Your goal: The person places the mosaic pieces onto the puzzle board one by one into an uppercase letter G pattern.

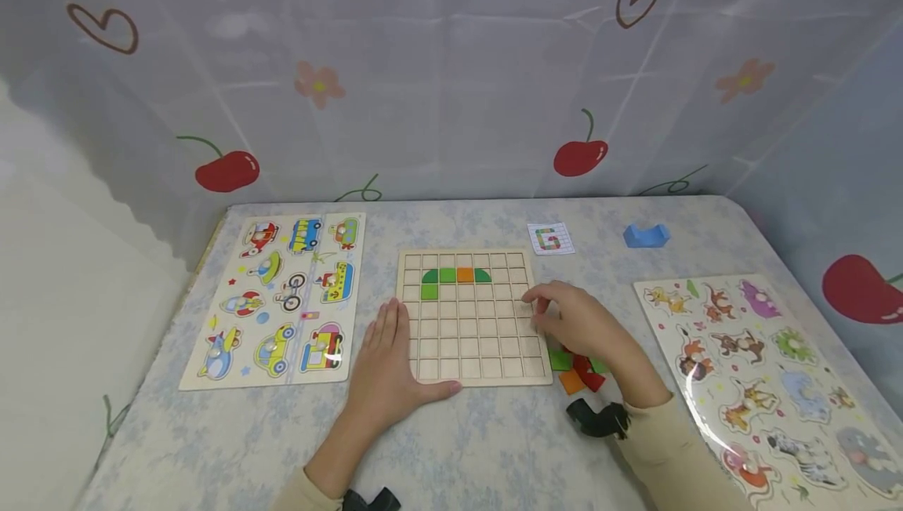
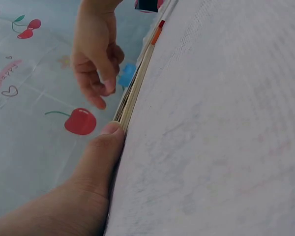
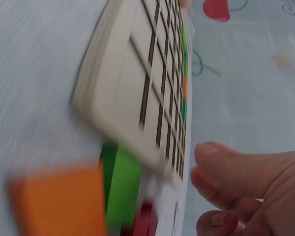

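Observation:
A wooden grid board (image 1: 480, 350) lies mid-table. Near its top left are dark green rounded pieces (image 1: 483, 277), green squares (image 1: 429, 291) and an orange square (image 1: 466, 274). My left hand (image 1: 384, 374) rests along the board's left side and lower edge, fingers straight, thumb spread; its thumb (image 2: 101, 147) touches the edge in the left wrist view. Over the board's right edge hovers my right hand (image 1: 582, 323), fingers loosely bent, nothing visible between them. Below it lie loose green (image 1: 560, 360), orange (image 1: 572, 382) and red pieces (image 1: 589, 372), partly hidden by the hand.
A vehicle puzzle (image 1: 264, 319) lies to the left, an animal puzzle (image 1: 765, 362) to the right. Behind the board are a small pattern card (image 1: 551, 238) and a blue block (image 1: 646, 236). A printed curtain (image 1: 437, 103) hangs along the table's far edge.

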Motion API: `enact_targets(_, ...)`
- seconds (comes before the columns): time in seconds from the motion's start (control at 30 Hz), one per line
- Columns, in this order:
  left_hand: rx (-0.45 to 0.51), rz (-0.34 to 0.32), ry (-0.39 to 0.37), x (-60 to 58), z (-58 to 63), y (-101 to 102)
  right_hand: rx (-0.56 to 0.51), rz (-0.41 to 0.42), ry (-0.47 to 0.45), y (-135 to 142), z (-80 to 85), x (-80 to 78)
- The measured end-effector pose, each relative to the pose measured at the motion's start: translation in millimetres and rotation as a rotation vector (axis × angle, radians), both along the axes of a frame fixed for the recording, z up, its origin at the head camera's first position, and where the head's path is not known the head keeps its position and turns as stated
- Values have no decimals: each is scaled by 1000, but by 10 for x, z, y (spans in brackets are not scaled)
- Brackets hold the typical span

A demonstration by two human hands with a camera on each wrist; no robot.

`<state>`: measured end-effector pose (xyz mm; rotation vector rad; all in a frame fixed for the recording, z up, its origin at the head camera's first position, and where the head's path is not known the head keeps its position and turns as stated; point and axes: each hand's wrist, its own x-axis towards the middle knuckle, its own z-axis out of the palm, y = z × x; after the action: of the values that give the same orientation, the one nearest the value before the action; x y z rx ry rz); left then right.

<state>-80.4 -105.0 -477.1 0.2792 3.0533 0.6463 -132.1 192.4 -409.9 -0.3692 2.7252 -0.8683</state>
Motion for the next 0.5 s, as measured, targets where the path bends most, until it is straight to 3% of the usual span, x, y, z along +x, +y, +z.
enact_targets(0.23,-11,-3,-8,2,8,-1,69,-11,25,524,35,157)
enact_targets(0.5,-14,0,-14,3,-6,3,136,-56,2,740,63,232)
